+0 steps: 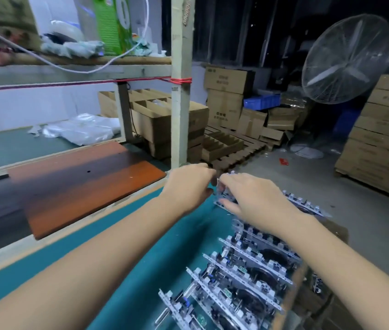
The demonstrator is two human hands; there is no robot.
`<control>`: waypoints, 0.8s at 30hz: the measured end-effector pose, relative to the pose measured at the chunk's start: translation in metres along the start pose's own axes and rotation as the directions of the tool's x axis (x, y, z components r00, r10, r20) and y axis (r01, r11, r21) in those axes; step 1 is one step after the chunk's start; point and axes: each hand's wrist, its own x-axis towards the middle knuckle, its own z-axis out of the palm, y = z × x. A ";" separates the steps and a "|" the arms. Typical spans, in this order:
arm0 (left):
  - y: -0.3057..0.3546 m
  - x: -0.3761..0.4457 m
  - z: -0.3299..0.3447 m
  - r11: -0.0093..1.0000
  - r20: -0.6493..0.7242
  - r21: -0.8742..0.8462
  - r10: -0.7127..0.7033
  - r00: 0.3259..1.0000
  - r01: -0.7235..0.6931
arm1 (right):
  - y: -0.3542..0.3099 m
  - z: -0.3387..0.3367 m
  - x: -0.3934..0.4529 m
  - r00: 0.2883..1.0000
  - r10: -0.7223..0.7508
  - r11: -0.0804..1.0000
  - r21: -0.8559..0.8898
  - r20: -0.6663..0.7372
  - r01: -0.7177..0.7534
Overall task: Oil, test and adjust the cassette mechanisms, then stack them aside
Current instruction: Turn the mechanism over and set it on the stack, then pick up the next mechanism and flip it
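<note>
Now both hands are meeting over the far end of the green bench (141, 246). Right hand (253, 198) is gripping a cassette mechanism (224, 201), fingers curled around it; left hand (188, 184) is pinching its near corner. More mechanisms (241, 277) are lying stacked in a row alongside.

Two hands (224, 189); one cassette mechanism (226, 198) held, five more mechanisms (248, 270) in a row on the tabletop (153, 258); one standing fan (348, 60); one blue crate (261, 100).

Held mechanism (224, 198) mostly behind hands (255, 198)
</note>
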 end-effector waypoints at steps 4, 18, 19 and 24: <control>-0.023 -0.099 -0.055 0.992 -0.022 0.036 -0.122 0.992 0.122 | -0.085 -0.045 -0.043 0.989 -0.142 0.975 0.176 0.031 0.134; -0.013 -0.513 -0.133 0.438 -0.218 -0.148 -0.889 0.403 0.887 | -0.424 -0.049 -0.112 0.649 -0.747 0.391 0.691 -0.148 0.608; -0.011 -0.537 -0.138 0.382 -0.231 -0.141 -0.910 0.345 0.913 | -0.448 -0.048 -0.116 0.604 -0.780 0.344 0.693 -0.164 0.633; 0.004 -0.642 -0.168 0.156 -0.310 0.017 -0.938 0.154 0.988 | -0.551 -0.048 -0.140 0.424 -0.882 0.163 0.713 -0.204 0.681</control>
